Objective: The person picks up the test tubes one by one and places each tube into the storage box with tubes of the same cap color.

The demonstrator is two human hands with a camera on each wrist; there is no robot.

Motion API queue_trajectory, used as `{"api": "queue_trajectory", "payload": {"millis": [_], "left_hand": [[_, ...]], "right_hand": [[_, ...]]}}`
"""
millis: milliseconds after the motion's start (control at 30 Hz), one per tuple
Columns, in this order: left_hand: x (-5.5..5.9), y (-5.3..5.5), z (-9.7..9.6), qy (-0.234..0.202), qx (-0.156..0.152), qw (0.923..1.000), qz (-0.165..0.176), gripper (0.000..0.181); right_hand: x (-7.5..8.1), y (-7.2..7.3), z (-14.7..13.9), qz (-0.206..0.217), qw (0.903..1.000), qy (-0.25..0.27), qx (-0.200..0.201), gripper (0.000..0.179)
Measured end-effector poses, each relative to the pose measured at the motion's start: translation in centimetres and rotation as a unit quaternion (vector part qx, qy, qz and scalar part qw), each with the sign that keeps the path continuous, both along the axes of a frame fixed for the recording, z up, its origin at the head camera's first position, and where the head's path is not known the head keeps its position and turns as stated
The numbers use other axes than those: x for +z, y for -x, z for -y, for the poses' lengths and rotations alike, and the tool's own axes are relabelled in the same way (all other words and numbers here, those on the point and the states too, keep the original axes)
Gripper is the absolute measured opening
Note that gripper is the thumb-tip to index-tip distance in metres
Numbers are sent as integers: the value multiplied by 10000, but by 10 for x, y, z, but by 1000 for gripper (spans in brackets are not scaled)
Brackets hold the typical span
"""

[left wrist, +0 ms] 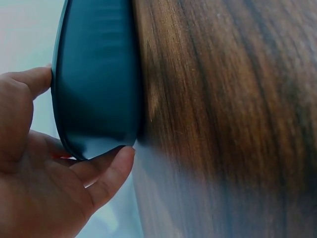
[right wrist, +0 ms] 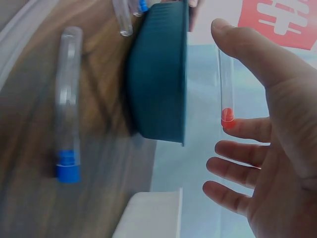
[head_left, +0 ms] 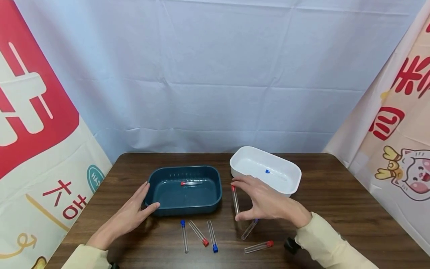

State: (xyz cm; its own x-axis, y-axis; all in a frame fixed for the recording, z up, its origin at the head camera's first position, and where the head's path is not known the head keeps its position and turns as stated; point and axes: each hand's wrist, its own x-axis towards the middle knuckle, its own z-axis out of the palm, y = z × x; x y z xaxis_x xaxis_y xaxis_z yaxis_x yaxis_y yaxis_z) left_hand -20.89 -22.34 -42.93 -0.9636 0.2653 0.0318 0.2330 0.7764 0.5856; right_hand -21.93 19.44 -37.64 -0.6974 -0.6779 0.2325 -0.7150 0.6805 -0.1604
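While the right hand [head_left: 265, 201] pinches a red-capped tube [head_left: 236, 203] end to end between thumb and forefinger, other fingers spread, we've got the left hand [head_left: 134, 211] resting against the teal tray [head_left: 184, 211], thumb and fingers apart around its left corner. That pinched tube is off the table [head_left: 319, 194], between the teal tray and the white tray [head_left: 248, 163]. Inside the teal one we see another red-capped tube [head_left: 191, 183]; in the white one, a small blue cap [head_left: 267, 171], the rest too faint to tell. Five more tubes [head_left: 212, 236] lie out front, three blue-capped, two red.

Writing-wise, we can read "HAP" on a teal oval [head_left: 95, 178] on the left banner [head_left: 37, 179], near what looks like a red 大. Above that there's a big white character on red, cut off. Our right banner [head_left: 364, 153] has red Chinese characters we can't fully read, plus a cartoon cat [head_left: 416, 173].
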Motion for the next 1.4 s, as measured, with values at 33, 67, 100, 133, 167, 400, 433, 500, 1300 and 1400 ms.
{"api": "queue_trajectory", "payload": {"millis": [33,67,100,133,167,400,433,500,1300,1400], "left_hand": [[0,0,0,-1,1,10000,6,92],[0,0,0,-3,2,10000,13,92],[1,0,0,-1,5,10000,19,93],[1,0,0,-1,11,10000,24,93],[2,0,-1,4,19,10000,31,94],[6,-2,-1,21,31,9999,101,95],[6,-2,0,15,32,9999,113,95],[7,-1,0,8,30,9999,135,94],[9,-2,0,-82,3,9995,321,98],[9,-2,1,-75,2,9994,344,98]], "right_hand": [[3,1,1,-22,10000,-5,-16,94],[6,2,3,-35,10000,4,-28,94],[8,3,4,-40,10000,0,-36,95],[10,5,5,-42,10000,3,-40,95],[12,6,7,-47,10000,13,-26,95],[21,15,16,-75,9999,7,71,95],[21,17,17,-47,9999,28,87,95],[22,20,19,-14,10000,22,83,95],[18,54,63,946,9952,254,31,97],[16,58,69,1024,9943,273,61,94]]}}
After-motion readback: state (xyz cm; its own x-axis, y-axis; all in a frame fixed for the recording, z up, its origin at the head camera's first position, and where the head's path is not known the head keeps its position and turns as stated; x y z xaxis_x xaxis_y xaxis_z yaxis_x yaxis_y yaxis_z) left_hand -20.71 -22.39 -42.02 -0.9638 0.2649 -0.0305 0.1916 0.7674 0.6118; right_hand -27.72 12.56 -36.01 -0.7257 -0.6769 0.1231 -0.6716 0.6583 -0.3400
